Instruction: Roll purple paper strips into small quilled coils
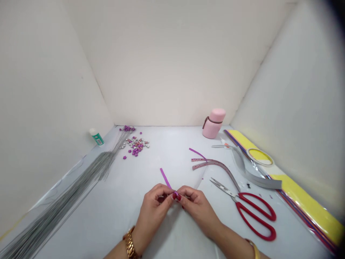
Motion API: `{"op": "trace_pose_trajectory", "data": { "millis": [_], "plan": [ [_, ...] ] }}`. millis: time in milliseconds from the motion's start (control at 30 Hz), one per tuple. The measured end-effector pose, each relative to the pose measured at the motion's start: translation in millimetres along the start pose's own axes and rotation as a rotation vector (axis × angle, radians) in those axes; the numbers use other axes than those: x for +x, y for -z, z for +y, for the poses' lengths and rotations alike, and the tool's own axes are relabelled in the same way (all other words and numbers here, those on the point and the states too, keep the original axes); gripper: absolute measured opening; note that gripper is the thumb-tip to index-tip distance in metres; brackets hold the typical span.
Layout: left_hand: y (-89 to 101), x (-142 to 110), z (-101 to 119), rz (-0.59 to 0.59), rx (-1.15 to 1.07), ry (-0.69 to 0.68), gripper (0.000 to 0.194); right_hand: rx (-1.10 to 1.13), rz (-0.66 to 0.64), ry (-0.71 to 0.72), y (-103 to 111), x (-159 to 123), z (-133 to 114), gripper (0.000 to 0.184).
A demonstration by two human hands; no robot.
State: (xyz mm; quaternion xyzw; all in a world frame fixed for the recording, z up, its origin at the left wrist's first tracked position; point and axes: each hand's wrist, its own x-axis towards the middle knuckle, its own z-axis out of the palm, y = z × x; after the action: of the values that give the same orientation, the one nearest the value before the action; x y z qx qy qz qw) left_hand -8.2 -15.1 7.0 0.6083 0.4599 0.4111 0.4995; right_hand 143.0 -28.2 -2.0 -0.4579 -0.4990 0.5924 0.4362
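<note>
Now left hand (pixel 152 216) and right hand (pixel 198 212) nearly closed, both pinching purple paper strip (pixel 165 178).

Bright, even, diffuse light fills the scene; no single source shows, and the back wall (pixel 172 61) and counter (pixel 167 151) come out pale and slightly washed. Shadows stay faint and soft under the left hand (pixel 152 216), right hand (pixel 199 212) and red-handled scissors (pixel 256 216). Small glints sit on the gold wristwatch (pixel 130 242) and clear plastic sleeve (pixel 304 205). The wide lens bends the side walls, the right edge softens, and a dark blurred shape (pixel 336 10) intrudes at the upper right corner.
</note>
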Motion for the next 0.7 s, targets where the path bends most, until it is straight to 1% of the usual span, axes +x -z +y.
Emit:
{"op": "trace_pose_trajectory", "data": {
  "millis": [100,200,267,333,400,467,567,633,700],
  "plan": [
    [-2.7,-2.6,1.0,0.052,-0.040,0.073,0.014,0.031,-0.001,-0.012,-2.3,-1.0,0.0,0.022],
    [-5.4,-4.0,0.9,0.065,-0.107,0.174,0.016,0.032,0.004,0.001,-3.0,-2.0,-0.5,0.022],
    [-5.1,-3.6,1.2,0.042,-0.142,0.168,0.016,0.044,-0.001,0.005,-2.4,-2.5,-0.5,0.023],
    [-3.4,-2.8,2.2,-0.007,-0.129,0.106,0.017,0.066,-0.014,0.002,-1.7,-2.8,-0.2,0.023],
    [-1.9,-2.2,3.2,-0.031,-0.096,0.062,0.014,0.083,-0.026,-0.001,-1.7,-3.0,-0.2,0.021],
    [-2.3,-2.4,3.1,-0.020,-0.133,0.085,0.014,0.089,-0.033,-0.008,-2.5,-3.3,-0.6,0.020],
    [-6.1,-3.6,1.4,0.003,-0.290,0.168,0.014,0.089,-0.010,-0.018,-4.4,-3.9,-1.0,0.018],
    [-8.9,-4.5,0.2,0.006,-0.368,0.188,0.015,0.092,0.008,-0.026,-5.7,-4.2,-0.2,0.019],
    [-10.0,-5.4,-0.4,0.005,-0.390,0.196,0.017,0.101,0.013,-0.047,-7.3,-4.3,1.5,0.019]
  ]
}}
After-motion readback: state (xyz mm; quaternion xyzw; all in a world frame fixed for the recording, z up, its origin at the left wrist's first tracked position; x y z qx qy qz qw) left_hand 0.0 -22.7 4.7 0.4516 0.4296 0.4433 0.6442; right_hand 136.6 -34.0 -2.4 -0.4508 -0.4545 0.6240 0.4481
